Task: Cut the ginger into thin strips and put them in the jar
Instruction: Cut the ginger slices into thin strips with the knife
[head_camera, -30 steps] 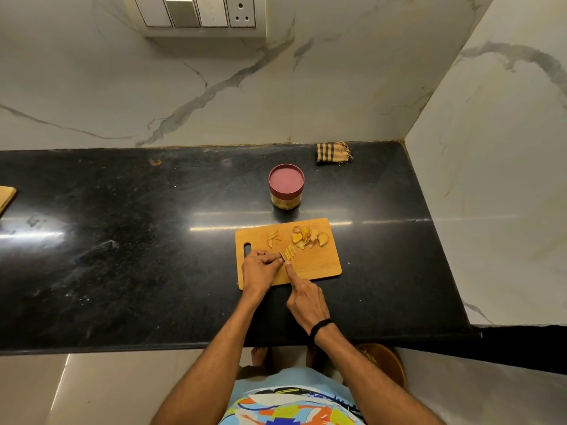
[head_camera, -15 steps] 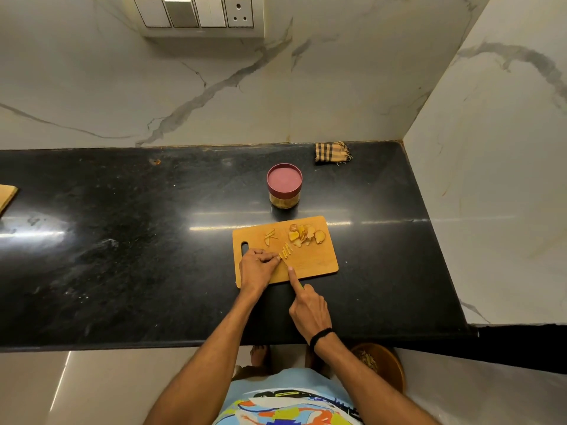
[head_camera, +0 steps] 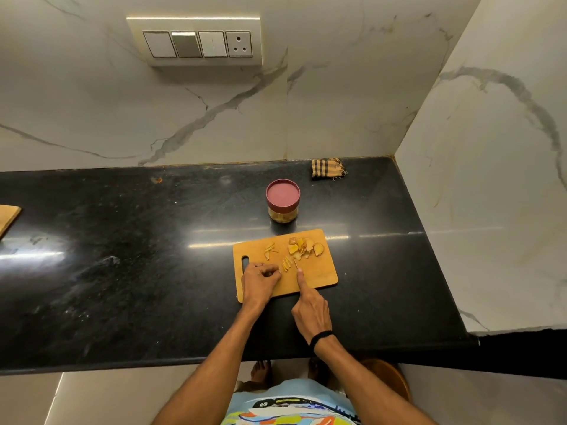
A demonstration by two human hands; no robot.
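Note:
A wooden cutting board (head_camera: 319,271) lies on the black counter. Ginger slices (head_camera: 303,248) are piled at its far right, with a few cut strips (head_camera: 270,251) at the far left. More strips (head_camera: 287,263) fan out mid-board. My left hand (head_camera: 260,280) is curled, its fingertips pinching the ginger at the near end of these strips. My right hand (head_camera: 310,308) grips a knife (head_camera: 295,264), forefinger stretched along the blade; only the tip shows, just right of the strips. The jar (head_camera: 282,201) stands behind the board with its red lid on.
A striped cloth (head_camera: 327,169) lies at the back near the right wall. Another wooden board's corner (head_camera: 7,217) pokes in at the left edge. A marble wall closes off the counter's right end. A switch panel (head_camera: 196,44) hangs above.
My right hand has drawn back toward me, so the knife tip now sits beside the strips. My left hand stays curled at the same spot on the board.

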